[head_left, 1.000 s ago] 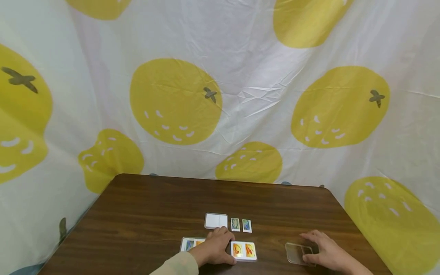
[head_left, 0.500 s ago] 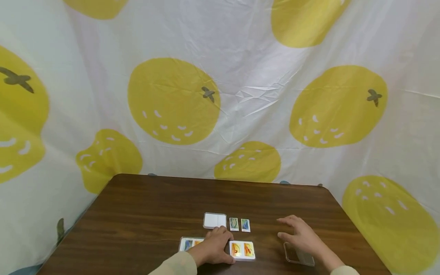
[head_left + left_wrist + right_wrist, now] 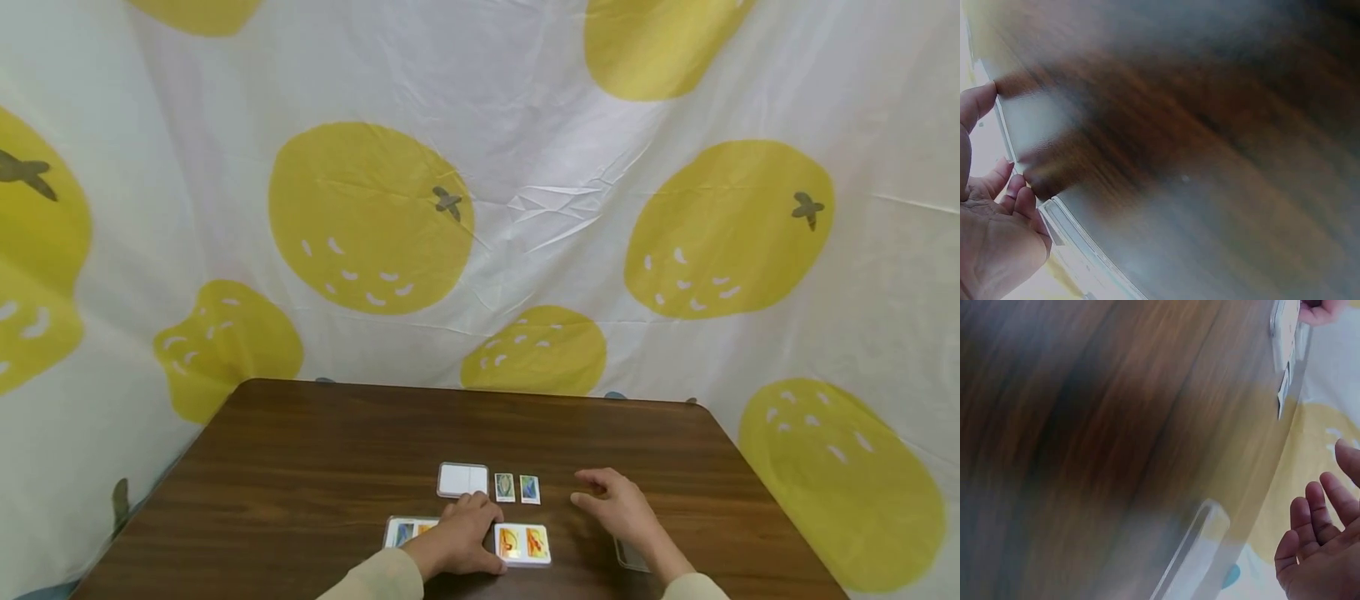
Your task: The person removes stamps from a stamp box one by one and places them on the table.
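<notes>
Head view: left hand (image 3: 467,543) resting on the surface (image 3: 300,483) between two card trays, fingers lightly curled, touching the orange card tray (image 3: 522,544); no clear grip seen. Right hand (image 3: 617,510) hovering right of that tray, fingers relaxed and spread, holding nothing.

Left wrist view: blurred; fingers (image 3: 1019,200) loosely bent beside a tray edge.

Right wrist view: clear lid (image 3: 1194,550) lying on the surface, fingers (image 3: 1310,515) straight, apart from it.

Better to keep the tray steady, move slowly.

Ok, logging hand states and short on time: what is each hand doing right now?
Left hand: open, resting on the cards on the table.
Right hand: open, fingers relaxed, holding nothing.
</notes>
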`<state>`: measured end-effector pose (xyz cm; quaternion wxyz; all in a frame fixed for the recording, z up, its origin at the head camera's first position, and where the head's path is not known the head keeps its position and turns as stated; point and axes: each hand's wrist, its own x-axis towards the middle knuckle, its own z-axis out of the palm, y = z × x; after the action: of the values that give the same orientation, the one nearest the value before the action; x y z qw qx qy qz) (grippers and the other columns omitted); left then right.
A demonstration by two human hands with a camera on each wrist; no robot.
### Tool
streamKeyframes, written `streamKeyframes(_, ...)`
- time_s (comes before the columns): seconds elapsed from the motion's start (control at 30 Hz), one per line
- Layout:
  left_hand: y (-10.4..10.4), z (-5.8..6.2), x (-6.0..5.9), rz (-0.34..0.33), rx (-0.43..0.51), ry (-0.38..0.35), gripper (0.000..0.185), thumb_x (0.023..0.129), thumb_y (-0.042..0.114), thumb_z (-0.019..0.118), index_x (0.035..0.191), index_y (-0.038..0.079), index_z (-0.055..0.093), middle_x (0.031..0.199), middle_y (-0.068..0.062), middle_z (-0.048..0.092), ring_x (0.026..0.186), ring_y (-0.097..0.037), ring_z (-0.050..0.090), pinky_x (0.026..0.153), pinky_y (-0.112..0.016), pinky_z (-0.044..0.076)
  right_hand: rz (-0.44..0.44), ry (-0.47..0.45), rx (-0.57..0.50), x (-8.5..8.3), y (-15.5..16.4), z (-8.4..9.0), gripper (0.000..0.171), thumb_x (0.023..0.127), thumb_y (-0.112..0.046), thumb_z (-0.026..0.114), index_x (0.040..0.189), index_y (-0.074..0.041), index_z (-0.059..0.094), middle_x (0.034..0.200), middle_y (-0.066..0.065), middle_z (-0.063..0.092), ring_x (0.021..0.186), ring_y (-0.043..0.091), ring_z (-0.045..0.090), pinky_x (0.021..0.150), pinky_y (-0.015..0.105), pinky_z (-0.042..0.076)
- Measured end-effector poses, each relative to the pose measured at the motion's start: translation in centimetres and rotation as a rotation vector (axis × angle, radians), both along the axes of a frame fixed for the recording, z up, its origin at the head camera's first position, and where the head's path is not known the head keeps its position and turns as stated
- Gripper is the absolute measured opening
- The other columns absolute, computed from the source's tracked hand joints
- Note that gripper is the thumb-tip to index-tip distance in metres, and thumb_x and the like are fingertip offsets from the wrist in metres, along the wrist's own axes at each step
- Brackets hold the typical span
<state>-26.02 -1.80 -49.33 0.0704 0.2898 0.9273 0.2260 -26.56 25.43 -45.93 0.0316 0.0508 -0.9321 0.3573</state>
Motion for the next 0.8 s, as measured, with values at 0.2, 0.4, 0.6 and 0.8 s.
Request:
streamKeyframes(0.2, -0.1, 0.3, 0.0, -0.002, 0.007, -0.005, 0.052, 0.072, 0.04, 0.085, 0.112, 0.018, 0.06, 0.108, 0.006, 0.048, 0.101, -0.013, 0.044, 0.091, -0.037, 0.037, -0.026, -0.026, -0.023, 0.5, -1.6, -0.6, 0.035, 0.09, -0.024, 0.074, 0.12, -0.006, 0.069, 0.112, 0.006, 0.065, 0.102, 0.026, 0.06, 0.086, 0.048, 0.049)
streamKeyframes(0.4, -0.1, 0.3, 0.1, -0.004, 0.014, -0.001, 0.051, 0.072, 0.04, 0.085, 0.111, 0.018, 0.059, 0.107, 0.007, 0.048, 0.1, -0.013, 0.044, 0.091, -0.036, 0.037, -0.019, -0.035, -0.036, 1.2, -2.8, -1.1, 0.032, 0.089, -0.023, 0.075, 0.114, -0.003, 0.071, 0.106, 0.007, 0.067, 0.097, 0.025, 0.062, 0.082, 0.047, 0.05)
streamKeyframes(0.6, -0.1, 0.5, 0.2, 0.001, 0.014, -0.008, 0.051, 0.072, 0.039, 0.085, 0.11, 0.018, 0.059, 0.107, 0.007, 0.048, 0.101, -0.013, 0.044, 0.091, -0.038, 0.037, -0.015, -0.061, -0.083, 1.8, -3.7, -1.4, 0.026, 0.089, -0.02, 0.074, 0.108, -0.002, 0.073, 0.105, 0.01, 0.071, 0.097, 0.028, 0.065, 0.082, 0.048, 0.051)
streamKeyframes(0.8, 0.1, 0.6, 0.3, -0.002, 0.008, -0.007, 0.05, 0.072, 0.039, 0.085, 0.11, 0.018, 0.059, 0.106, 0.007, 0.048, 0.1, -0.013, 0.044, 0.09, -0.037, 0.038, -0.03, -0.063, -0.07, 2.3, -4.2, -1.7, 0.023, 0.087, -0.02, 0.075, 0.103, -0.004, 0.074, 0.103, 0.01, 0.071, 0.096, 0.028, 0.065, 0.081, 0.048, 0.05)
